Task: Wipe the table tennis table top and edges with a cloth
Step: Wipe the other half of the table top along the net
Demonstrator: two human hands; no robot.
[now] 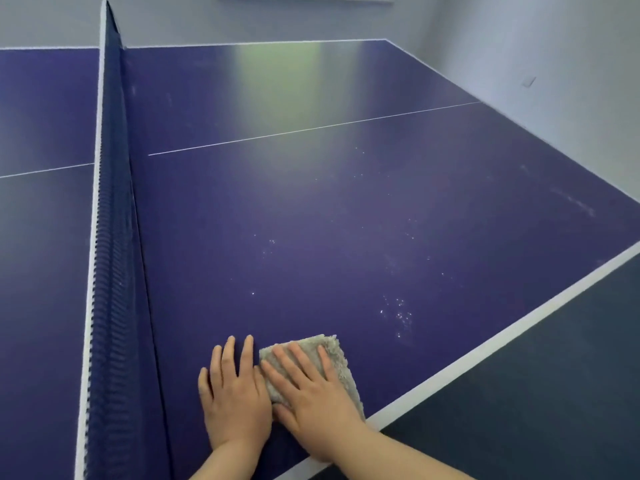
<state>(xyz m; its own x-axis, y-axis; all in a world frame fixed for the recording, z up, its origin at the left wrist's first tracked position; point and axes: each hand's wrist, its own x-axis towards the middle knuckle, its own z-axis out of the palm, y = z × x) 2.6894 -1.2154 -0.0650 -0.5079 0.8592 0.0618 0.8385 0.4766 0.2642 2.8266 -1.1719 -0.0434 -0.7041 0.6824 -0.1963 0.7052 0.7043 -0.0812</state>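
Note:
A blue table tennis table top [311, 202] with white lines fills the view. Near its front side edge lies a folded grey fluffy cloth [337, 358]. My right hand [308, 389] presses flat on the cloth with straight fingers. Beside it, my left hand [232, 393] rests flat on the bare table surface, touching the cloth's left side. Small white specks and droplets [398, 313] are scattered on the surface to the right of and beyond the cloth.
The dark blue net [110, 237] with a white top band runs from front to back at the left. The white table edge [485, 344] slants along the right, with dark floor [554, 393] beyond it. Grey walls [536, 46] stand behind and to the right.

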